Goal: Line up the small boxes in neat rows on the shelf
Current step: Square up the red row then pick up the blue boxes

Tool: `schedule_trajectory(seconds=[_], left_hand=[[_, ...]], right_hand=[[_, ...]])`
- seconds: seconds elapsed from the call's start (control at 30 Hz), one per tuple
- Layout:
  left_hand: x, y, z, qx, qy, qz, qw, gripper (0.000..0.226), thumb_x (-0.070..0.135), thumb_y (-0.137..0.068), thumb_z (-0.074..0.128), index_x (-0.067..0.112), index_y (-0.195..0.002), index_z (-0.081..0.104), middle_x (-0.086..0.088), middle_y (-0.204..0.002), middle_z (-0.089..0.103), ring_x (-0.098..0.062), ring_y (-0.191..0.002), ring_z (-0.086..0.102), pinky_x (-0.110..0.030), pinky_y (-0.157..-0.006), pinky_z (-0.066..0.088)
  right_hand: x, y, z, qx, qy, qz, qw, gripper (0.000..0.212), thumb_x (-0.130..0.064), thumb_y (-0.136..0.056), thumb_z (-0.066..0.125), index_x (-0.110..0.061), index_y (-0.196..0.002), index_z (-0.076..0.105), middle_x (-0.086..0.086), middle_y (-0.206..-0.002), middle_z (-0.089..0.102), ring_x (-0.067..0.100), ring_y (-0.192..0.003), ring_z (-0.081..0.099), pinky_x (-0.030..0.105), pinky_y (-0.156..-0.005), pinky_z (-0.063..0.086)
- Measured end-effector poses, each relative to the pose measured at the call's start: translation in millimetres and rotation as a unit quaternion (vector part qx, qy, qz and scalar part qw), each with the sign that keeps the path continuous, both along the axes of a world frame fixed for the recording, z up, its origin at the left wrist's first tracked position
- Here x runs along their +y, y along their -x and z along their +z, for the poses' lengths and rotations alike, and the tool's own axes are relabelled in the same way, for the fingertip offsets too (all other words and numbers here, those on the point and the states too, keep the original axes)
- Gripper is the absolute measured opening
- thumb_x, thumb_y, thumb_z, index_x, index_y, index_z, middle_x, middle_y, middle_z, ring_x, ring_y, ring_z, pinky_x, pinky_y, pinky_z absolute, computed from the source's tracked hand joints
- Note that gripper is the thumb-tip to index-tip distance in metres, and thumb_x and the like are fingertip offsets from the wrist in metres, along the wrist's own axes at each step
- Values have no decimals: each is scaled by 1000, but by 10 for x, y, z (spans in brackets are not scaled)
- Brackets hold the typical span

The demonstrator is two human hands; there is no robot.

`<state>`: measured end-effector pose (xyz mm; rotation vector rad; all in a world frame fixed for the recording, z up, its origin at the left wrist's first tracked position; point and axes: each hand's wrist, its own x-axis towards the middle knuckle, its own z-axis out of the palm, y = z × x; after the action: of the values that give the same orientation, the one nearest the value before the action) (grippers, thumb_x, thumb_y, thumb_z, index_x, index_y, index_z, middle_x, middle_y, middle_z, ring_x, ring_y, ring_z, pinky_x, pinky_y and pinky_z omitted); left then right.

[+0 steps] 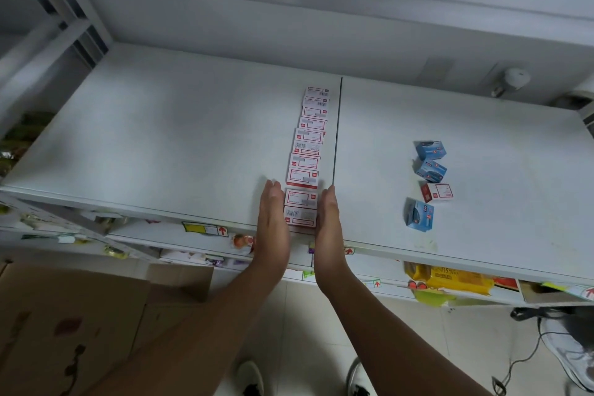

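Note:
A single column of several small white-and-red boxes [307,151] runs from the front edge of the white shelf [160,138] toward the back wall. My left hand [272,225] and my right hand [328,223] stand flat and upright on either side of the nearest two boxes [300,209], palms facing each other and pressed against them. The fingers are straight and hold nothing. To the right lie three loose blue boxes [429,167] and one loose white-and-red box [437,192], scattered and turned at odd angles.
A seam [337,125] splits the shelf into two panels just right of the column. A white round object [514,79] sits at the back right. Lower shelves hold packets [450,280]. A cardboard carton [70,325] stands on the floor at left, a cable [527,354] at right.

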<state>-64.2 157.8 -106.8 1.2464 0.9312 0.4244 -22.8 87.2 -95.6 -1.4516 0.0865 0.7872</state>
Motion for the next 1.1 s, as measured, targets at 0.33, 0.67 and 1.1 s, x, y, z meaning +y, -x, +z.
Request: schedule_trajectory(seconds=[0.33,0.67,1.1], left_hand=[[130,-250,-58,-34,30,-6,999,67,70,-103,25,43,-165,25,33,-157,33,23,-128,33,-17,-107,18],[250,-407,-96,-32,9,4,999,62,64,-106,27,40,-163,33,30,-149,43,13,-126,45,-10,-94,29],[378,-612,-127,-35,-6,1,999,54,58,-110,31,39,-159,41,26,-142,55,0,-124,58,-33,-113,44]], right_hand=[[224,-161,-71,-53,-29,-6,998,91,-100,-74,41,-56,-153,36,-22,-158,44,14,-149,40,56,-125,27],[359,-357,-75,-98,-26,-5,995,79,-88,-87,38,-51,-156,34,-23,-158,43,6,-146,41,47,-124,31],[495,-572,-190,-148,-30,-18,988,50,-50,-110,34,-38,-159,35,-22,-152,50,-7,-134,50,25,-111,44]])
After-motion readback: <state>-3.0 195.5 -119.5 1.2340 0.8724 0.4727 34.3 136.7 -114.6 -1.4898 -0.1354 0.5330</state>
